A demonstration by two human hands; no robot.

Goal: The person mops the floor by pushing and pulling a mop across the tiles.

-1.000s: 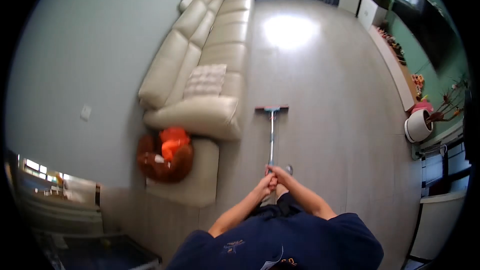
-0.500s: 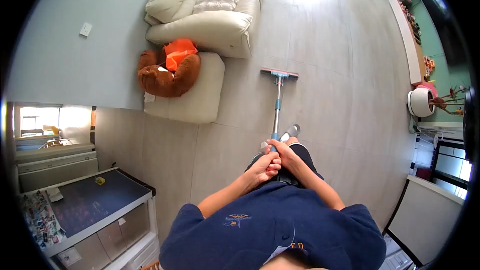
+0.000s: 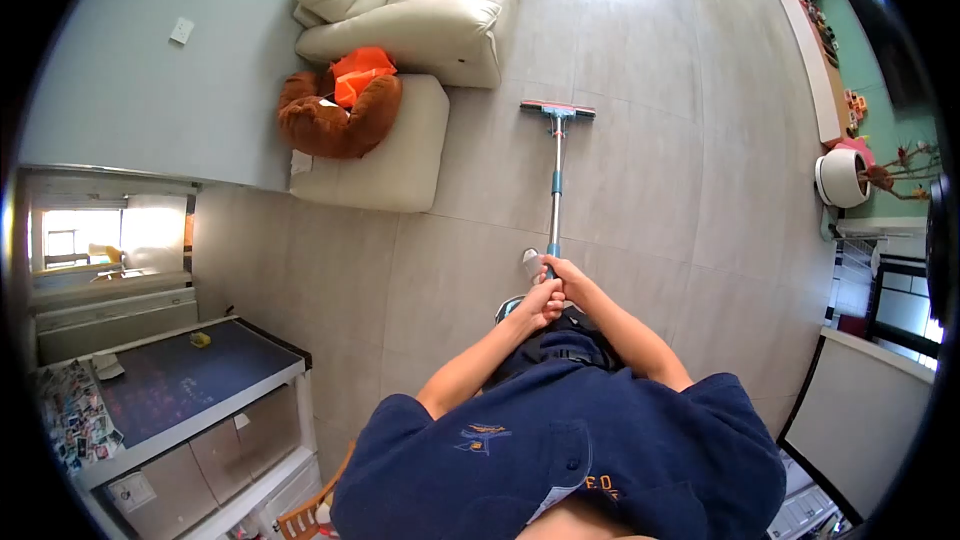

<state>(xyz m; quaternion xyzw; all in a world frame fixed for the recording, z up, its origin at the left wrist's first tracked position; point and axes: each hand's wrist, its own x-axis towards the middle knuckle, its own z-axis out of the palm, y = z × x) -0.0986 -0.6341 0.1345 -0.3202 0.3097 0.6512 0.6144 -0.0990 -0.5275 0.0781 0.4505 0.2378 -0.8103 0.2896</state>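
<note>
Both of my hands are wrapped round the handle of a mop (image 3: 557, 183), which has a silver and blue pole and a wide, flat head. My left hand (image 3: 541, 302) grips the end of the handle close to my waist. Just ahead of it and touching it, my right hand (image 3: 566, 280) closes round the pole. The mop head (image 3: 557, 110) rests on the grey tiled floor (image 3: 640, 180) in front of me, with a reddish strip along its far edge. My fingers hide the end of the handle.
To the left stand a cream sofa (image 3: 430, 40) and a matching ottoman (image 3: 410, 175) bearing a brown plush cushion (image 3: 335, 135) and an orange bag (image 3: 362, 75). A dark-topped cabinet (image 3: 230, 370) is at lower left. On the right are a white plant pot (image 3: 842, 178) and a long shelf (image 3: 815, 80).
The mop head has shifted slightly farther ahead, and its head looks tilted differently. The sofa and ottoman sit higher in view. A different shoe shows beside the pole. My grip stays the same.
</note>
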